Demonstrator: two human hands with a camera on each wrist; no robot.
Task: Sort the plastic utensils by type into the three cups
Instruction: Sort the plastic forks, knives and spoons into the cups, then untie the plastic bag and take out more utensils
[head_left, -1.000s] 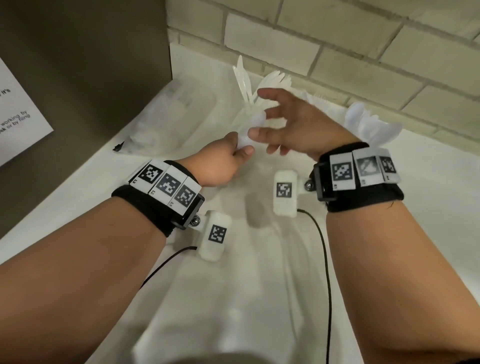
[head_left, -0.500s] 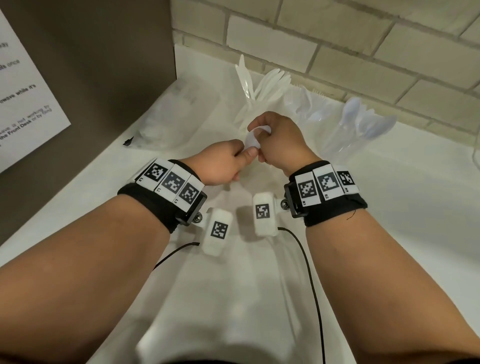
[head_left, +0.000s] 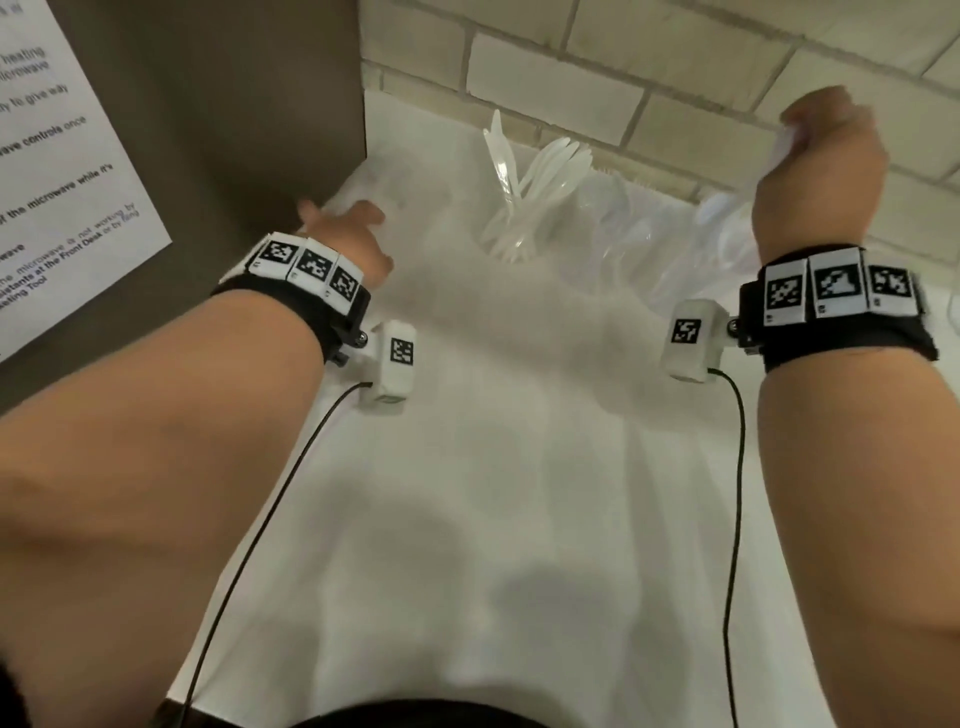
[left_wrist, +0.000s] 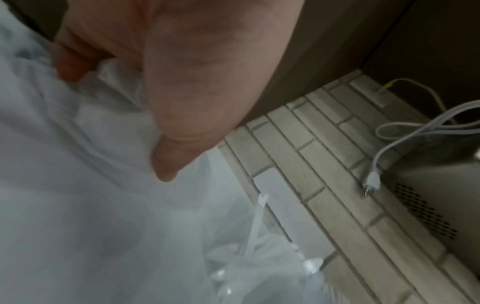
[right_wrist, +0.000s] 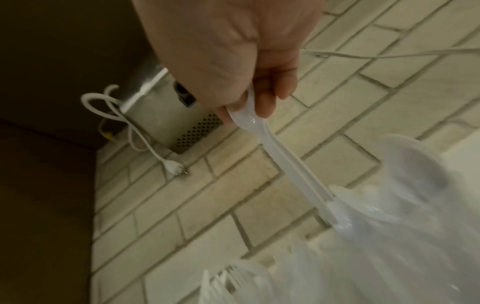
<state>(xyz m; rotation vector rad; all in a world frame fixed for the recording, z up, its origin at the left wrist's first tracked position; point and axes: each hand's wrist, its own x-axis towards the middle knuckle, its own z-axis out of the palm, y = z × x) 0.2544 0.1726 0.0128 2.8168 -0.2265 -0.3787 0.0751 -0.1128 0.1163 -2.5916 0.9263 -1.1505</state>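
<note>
Three clear cups stand along the brick wall. The left cup (head_left: 511, 234) holds white knives, the middle cup (head_left: 613, 208) holds forks (right_wrist: 228, 281), and the right cup (head_left: 727, 234) holds spoons. My right hand (head_left: 821, 156) is raised above the right cup and grips a white plastic spoon (right_wrist: 280, 152) by its bowl end. The handle points down among the spoons in that cup (right_wrist: 405, 205). My left hand (head_left: 343, 228) is at the far left by the brown cabinet. Its fingers (left_wrist: 70, 65) curl onto a crumpled clear plastic bag (left_wrist: 111, 86).
A brown cabinet side (head_left: 234, 130) with a printed notice (head_left: 62, 171) bounds the white counter (head_left: 519, 493) on the left, the brick wall (head_left: 675, 67) at the back. A metal appliance with a white power cord (right_wrist: 145, 144) sits above.
Both hands were together at the centre passing a spoon. Now the right hand has gone up and right with the spoon over the right cup, and the left hand has moved left to the bag.
</note>
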